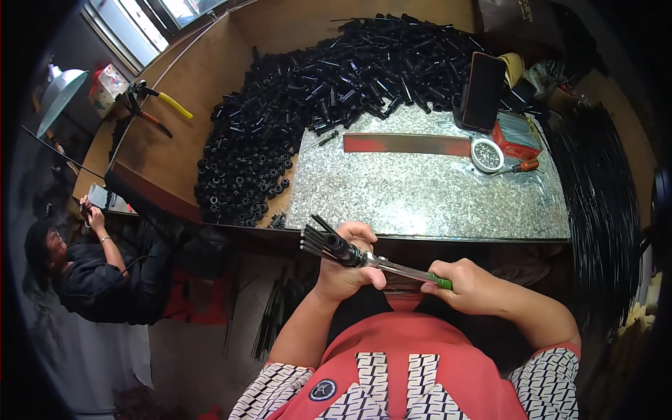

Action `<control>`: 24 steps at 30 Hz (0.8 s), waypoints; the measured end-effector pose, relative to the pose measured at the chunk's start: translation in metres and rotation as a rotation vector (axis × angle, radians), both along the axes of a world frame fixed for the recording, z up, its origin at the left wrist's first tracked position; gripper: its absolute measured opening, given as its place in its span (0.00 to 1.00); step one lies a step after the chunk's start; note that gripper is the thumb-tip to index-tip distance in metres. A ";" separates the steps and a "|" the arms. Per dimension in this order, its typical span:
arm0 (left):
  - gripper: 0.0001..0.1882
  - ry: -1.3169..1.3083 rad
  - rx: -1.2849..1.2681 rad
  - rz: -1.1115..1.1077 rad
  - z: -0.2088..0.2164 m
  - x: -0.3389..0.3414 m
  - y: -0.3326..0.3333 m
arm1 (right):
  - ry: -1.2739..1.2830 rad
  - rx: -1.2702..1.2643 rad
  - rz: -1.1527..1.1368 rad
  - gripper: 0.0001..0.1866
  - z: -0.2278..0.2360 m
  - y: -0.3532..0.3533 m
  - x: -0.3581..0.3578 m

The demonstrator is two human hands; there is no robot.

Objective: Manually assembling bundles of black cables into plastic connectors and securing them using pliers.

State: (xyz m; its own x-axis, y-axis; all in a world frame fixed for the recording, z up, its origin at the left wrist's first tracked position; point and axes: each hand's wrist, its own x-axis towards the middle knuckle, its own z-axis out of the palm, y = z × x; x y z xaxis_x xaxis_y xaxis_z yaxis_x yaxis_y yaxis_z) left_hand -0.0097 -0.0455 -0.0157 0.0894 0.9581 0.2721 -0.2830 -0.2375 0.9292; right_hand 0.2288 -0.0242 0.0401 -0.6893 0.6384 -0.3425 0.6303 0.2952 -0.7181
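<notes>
Plainly, the left hand (341,278) holds black rods (313,239) — slender, straight.

Black rods (319,241), green handle end (441,281), speckled grey slab (385,199), red garment (413,332), black-and-cream geometric-patterned sleeves (271,389).

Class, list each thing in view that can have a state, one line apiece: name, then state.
Left hand: closed around black rods
Right hand: closed on the green end of a metal piece
Black tubes: heaped loosely
Phone: upright, face dark
Red box: open, filled
White bowl: holding small bits
Red strip: lying on the stone board
Lamp: cannot tell whether lit
</notes>
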 end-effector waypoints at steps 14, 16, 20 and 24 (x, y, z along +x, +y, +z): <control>0.43 0.262 0.195 -0.047 -0.009 0.001 0.004 | -0.171 1.062 0.092 0.12 0.027 0.000 0.023; 0.39 0.163 0.060 -0.070 -0.008 0.009 -0.001 | -0.211 1.098 0.105 0.12 0.030 -0.002 0.024; 0.35 0.195 0.104 -0.088 -0.015 0.009 0.003 | -0.268 1.024 0.142 0.11 0.032 -0.002 0.022; 0.35 0.078 0.005 -0.120 -0.010 0.007 0.000 | -0.238 0.778 0.156 0.13 0.029 0.000 0.021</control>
